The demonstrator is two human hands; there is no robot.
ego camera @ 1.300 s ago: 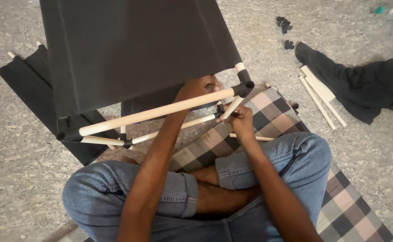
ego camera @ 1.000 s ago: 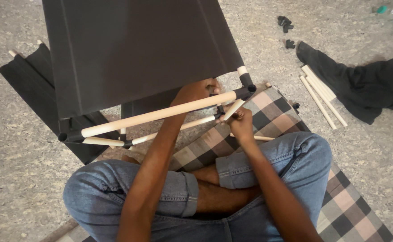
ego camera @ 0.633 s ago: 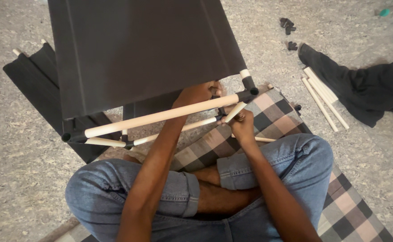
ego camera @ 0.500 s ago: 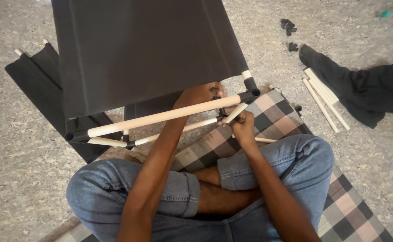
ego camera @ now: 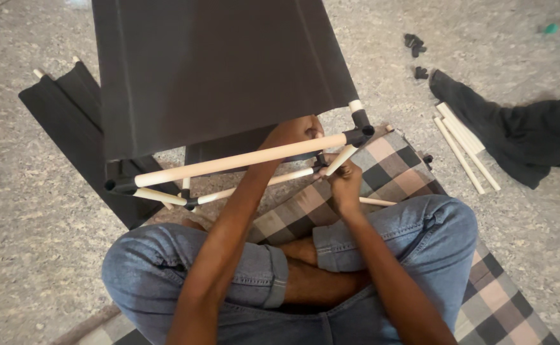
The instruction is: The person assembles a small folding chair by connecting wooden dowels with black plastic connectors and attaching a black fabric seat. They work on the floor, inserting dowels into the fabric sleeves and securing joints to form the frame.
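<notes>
Speckled grey stone flooring [ego camera: 31,255] is forming the work surface, with a checked brown-and-cream woven mat [ego camera: 388,172] spread over it. Nearest the camera, a person in blue jeans is sitting cross-legged on that mat.

Both forearms are reaching forward from the lap. The right hand [ego camera: 344,182] is closing its fingers around a short pale wooden dowel [ego camera: 339,161], which is slanting up and to the right into a black plastic corner joint [ego camera: 358,134]. The left hand [ego camera: 296,131] is lying just beyond, partly under the fabric edge, curled against a long pale wooden rod [ego camera: 242,160]; whether it is fully gripping the rod cannot be told.

That long rod is running left to right, rising slightly toward the right, and ending at the same corner joint. The joint is sitting just above and to the right of the right hand, which is the nearer of the two to it.

Beyond the rod, a large dark grey fabric panel [ego camera: 216,70] is standing up from the frame. Farther right, loose pale wooden sticks [ego camera: 462,147] are lying beside a crumpled black cloth [ego camera: 535,137].
</notes>
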